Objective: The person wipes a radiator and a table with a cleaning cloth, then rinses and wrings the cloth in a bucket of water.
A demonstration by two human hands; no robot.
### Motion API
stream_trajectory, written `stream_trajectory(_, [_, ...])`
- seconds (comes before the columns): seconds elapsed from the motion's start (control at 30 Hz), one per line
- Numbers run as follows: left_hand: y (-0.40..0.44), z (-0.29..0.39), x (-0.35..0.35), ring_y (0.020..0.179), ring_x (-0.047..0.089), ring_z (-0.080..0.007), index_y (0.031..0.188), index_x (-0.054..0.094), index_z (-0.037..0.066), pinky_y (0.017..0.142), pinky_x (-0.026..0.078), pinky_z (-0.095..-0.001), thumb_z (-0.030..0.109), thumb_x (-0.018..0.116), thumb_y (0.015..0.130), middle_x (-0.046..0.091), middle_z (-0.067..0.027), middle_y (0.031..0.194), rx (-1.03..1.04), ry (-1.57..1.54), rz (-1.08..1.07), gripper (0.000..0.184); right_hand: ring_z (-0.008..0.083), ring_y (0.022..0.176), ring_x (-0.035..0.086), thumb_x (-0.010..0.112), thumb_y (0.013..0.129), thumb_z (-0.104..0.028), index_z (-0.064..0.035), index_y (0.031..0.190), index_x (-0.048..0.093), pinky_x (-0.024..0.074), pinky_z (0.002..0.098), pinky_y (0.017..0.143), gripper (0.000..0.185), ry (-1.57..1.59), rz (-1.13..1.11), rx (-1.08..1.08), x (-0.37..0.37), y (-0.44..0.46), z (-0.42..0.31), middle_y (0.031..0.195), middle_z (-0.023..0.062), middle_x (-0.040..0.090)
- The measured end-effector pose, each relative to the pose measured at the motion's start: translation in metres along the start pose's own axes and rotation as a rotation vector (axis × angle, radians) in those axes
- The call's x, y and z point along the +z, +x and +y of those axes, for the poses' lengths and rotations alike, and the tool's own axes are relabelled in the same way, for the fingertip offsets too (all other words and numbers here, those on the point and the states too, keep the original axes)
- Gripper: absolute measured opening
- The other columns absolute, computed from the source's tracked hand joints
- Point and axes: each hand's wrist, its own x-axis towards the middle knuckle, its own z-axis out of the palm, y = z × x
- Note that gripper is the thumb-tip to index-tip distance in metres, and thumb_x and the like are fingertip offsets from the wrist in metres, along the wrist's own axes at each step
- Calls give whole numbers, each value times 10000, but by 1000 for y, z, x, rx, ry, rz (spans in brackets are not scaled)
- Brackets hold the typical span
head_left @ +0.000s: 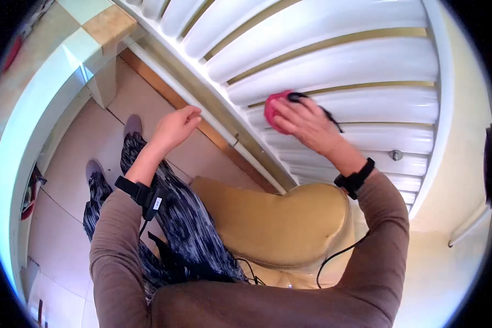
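White slats [339,61] meet the pink cloth [270,113], held by the loosely closed right grip [310,124] (probably for even pressing); left grip [174,130], half-open, is empty.

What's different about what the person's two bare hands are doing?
The right hand holds a bright pink cloth against the white slatted panel, while the left hand is empty, in the air beside it. The right hand's fingers lie spread over the cloth; the left hand's are loosely bent. Both come out of long brown sleeves and have black straps at the wrist.
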Motion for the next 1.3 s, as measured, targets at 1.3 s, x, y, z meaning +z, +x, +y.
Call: stream_trajectory(1.3, [-1, -8, 8, 877, 623, -318, 1155, 570, 124, 759, 485, -415, 281, 546, 854, 657, -136, 947, 86, 256, -79, 341, 181, 927, 554, 556, 719, -101, -157, 1046, 553, 339, 400, 993, 332, -34, 48, 280, -32, -106, -16, 1321, 57, 500])
